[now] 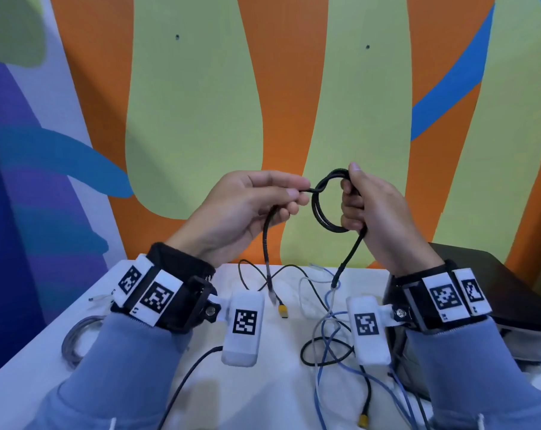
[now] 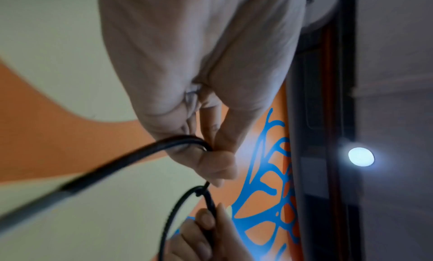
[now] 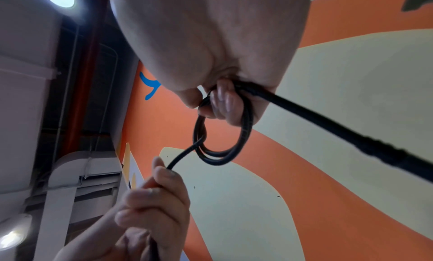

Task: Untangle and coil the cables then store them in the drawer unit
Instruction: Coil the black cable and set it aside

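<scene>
I hold a black braided cable [image 1: 317, 209] up in front of the painted wall, wound into a small double loop. My right hand [image 1: 354, 201] grips the loop's right side with curled fingers; the right wrist view shows the coil [image 3: 220, 144] round those fingers. My left hand [image 1: 289, 193] pinches the strand just left of the loop, where it crosses the ring. Both cable ends hang toward the table: one [image 1: 267, 259] below the left hand, one [image 1: 343, 265] below the right. The left wrist view shows the pinched strand [image 2: 145, 153].
On the white table [image 1: 24, 346] lie a tangle of blue, white and black cables [image 1: 328, 336], a yellow-tipped plug [image 1: 283, 311] and a grey coiled cable [image 1: 73, 339] at the left. A dark drawer unit [image 1: 486, 283] stands at the right.
</scene>
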A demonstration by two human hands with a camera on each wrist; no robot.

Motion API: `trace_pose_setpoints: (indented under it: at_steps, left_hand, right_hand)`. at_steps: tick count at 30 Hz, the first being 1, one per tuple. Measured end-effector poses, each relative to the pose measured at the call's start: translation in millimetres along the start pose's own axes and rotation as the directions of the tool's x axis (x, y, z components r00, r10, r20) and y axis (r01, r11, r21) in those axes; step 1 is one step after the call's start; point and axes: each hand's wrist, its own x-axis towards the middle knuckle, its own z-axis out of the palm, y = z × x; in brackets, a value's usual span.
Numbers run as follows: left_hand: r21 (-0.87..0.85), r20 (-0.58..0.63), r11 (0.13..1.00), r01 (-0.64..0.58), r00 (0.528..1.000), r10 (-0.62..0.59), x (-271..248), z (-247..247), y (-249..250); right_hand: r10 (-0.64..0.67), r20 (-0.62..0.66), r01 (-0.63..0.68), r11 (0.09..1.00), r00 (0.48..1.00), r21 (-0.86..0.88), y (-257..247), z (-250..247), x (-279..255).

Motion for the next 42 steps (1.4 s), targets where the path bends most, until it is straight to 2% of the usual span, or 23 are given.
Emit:
trace_pose_setpoints:
  at_steps: [3, 6, 9, 10, 11, 13, 14, 15, 16, 17, 18, 21, 25, 27, 29, 31, 33, 36, 37, 38, 40, 42]
  left_hand:
    - [0.344, 0.020, 0.932, -0.117, 0.993, 0.117, 2.2, -8.6, -4.4]
    - [0.640, -0.030, 0.755, -0.145, 0.977, 0.213, 7.0, -7.8, -14.0]
    - [0.814, -0.152, 0.571, -0.108, 0.909, 0.388, 10.8, 0.7, -25.8]
    - [0.815, -0.183, 0.570, -0.101, 0.890, 0.419, 12.1, 4.0, -28.8]
    - [0.780, -0.206, 0.617, -0.107, 0.886, 0.415, 13.8, 6.7, -31.1]
    - [0.591, -0.254, 0.797, -0.122, 0.910, 0.327, 14.2, 15.1, -30.7]
    - [0.472, -0.272, 0.874, -0.120, 0.923, 0.273, 13.9, 18.3, -28.4]
    - [0.375, -0.284, 0.919, -0.119, 0.929, 0.236, 13.7, 19.6, -25.1]
    - [0.305, -0.286, 0.944, -0.123, 0.934, 0.214, 13.7, 20.2, -21.4]
    - [0.250, -0.271, 0.959, -0.136, 0.941, 0.204, 12.8, 20.9, -18.0]
    - [0.204, -0.242, 0.967, -0.154, 0.949, 0.202, 11.9, 21.9, -15.1]
    - [0.196, -0.187, 0.961, -0.197, 0.954, 0.234, 7.4, 25.0, -10.9]
    - [0.346, -0.204, 0.922, -0.171, 0.946, 0.252, 5.7, 22.5, -12.9]
    - [0.500, -0.197, 0.847, -0.182, 0.928, 0.316, 7.1, 18.5, -16.3]
    - [0.721, -0.119, 0.655, -0.227, 0.890, 0.440, 7.4, 16.9, -19.2]
    - [0.860, -0.023, 0.452, -0.236, 0.868, 0.496, 7.5, 17.0, -22.4]
    - [0.926, 0.015, 0.321, -0.200, 0.867, 0.497, 8.0, 16.1, -24.6]
    - [0.961, 0.089, 0.186, -0.205, 0.866, 0.492, 9.3, 13.9, -28.6]
    - [0.953, 0.121, 0.183, -0.243, 0.855, 0.504, 10.5, 12.8, -29.3]
    - [0.927, 0.140, 0.226, -0.298, 0.836, 0.530, 12.6, 10.9, -30.1]
    - [0.806, 0.062, 0.447, -0.387, 0.807, 0.587, 16.6, 6.8, -28.5]
    - [0.590, -0.091, 0.699, -0.403, 0.828, 0.554, 18.7, 4.8, -24.6]
  right_hand:
    - [-0.004, -0.007, 0.005, 0.999, 1.000, 0.047, -5.5, 0.7, -3.4]
    - [0.027, 0.000, -0.026, 0.982, 1.000, 0.185, -10.0, 6.1, -6.7]
    - [0.078, 0.044, -0.089, 0.924, 0.996, 0.372, -10.5, 17.1, -10.2]
    - [0.091, 0.064, -0.110, 0.898, 0.994, 0.427, -9.1, 21.3, -10.9]
    - [0.097, 0.078, -0.122, 0.871, 0.992, 0.476, -7.2, 25.5, -10.9]
    - [0.074, 0.052, -0.089, 0.876, 0.996, 0.474, -1.3, 32.7, -9.4]
    - [0.028, -0.008, -0.024, 0.934, 1.000, 0.356, 2.9, 34.9, -8.2]
    - [-0.040, -0.067, 0.050, 0.986, 0.997, 0.161, 6.3, 35.6, -8.2]
    - [-0.107, -0.096, 0.104, 0.994, 0.990, -0.036, 8.9, 34.7, -8.3]
    - [-0.149, -0.084, 0.132, 0.976, 0.985, -0.174, 10.6, 33.1, -8.9]
    - [-0.159, -0.044, 0.145, 0.964, 0.986, -0.222, 11.6, 32.0, -9.4]
    - [-0.123, 0.093, 0.129, 0.990, 0.988, -0.063, 12.5, 33.6, -12.9]
    - [-0.102, 0.055, 0.101, 0.995, 0.993, 0.016, 10.9, 39.0, -15.6]
    - [-0.125, 0.022, 0.126, 0.992, 0.992, -0.011, 8.6, 36.6, -14.8]
    - [-0.147, 0.014, 0.147, 0.987, 0.989, -0.062, 8.7, 33.7, -13.2]
    - [-0.156, 0.037, 0.159, 0.983, 0.987, -0.092, 9.9, 33.5, -12.0]
    - [-0.157, 0.075, 0.164, 0.982, 0.985, -0.097, 10.7, 34.0, -12.2]
    - [-0.128, 0.105, 0.140, 0.983, 0.986, -0.118, 10.9, 34.5, -13.1]
    - [-0.105, 0.102, 0.118, 0.985, 0.989, -0.123, 10.6, 33.6, -12.9]
    - [-0.073, 0.089, 0.084, 0.989, 0.993, -0.121, 10.3, 31.9, -12.4]
    - [0.026, 0.068, -0.020, 0.995, 0.997, -0.093, 9.7, 27.6, -10.5]
    - [0.136, 0.084, -0.133, 0.990, 0.987, -0.042, 10.6, 22.8, -8.5]
